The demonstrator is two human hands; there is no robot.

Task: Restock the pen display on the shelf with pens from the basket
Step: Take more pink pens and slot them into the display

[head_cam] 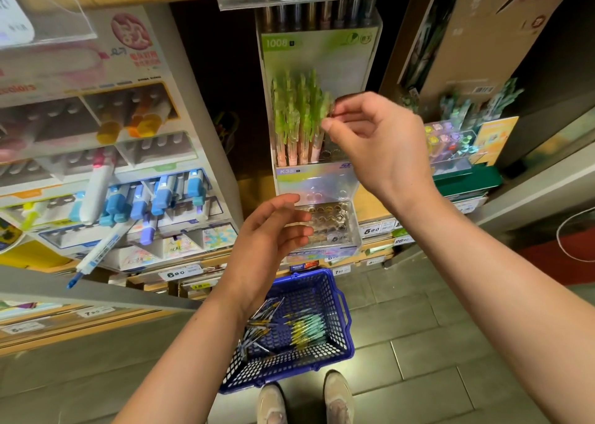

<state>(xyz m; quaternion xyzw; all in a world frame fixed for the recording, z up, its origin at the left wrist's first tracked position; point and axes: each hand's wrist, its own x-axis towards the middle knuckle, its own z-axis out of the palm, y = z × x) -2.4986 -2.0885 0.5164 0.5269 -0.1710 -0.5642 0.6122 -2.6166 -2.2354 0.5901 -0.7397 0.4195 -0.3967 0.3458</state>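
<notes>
Two pale shoes (304, 401) stand on the grey floor just behind a blue plastic mesh basket (325, 294) holding loose pens (304, 325). Above it, the left hand (267, 240) hovers empty, fingers spread. Farther up, the right hand (380, 143) pinches a green-topped pen (325, 108) at the clear acrylic pen display (322, 185).

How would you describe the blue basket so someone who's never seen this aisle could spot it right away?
Look down at the grey tiled floor in front of the shelving, just ahead of the person's shoes. The blue basket sits there, below the left hand. It is the only blue mesh plastic container, with loose pens lying inside.
</notes>
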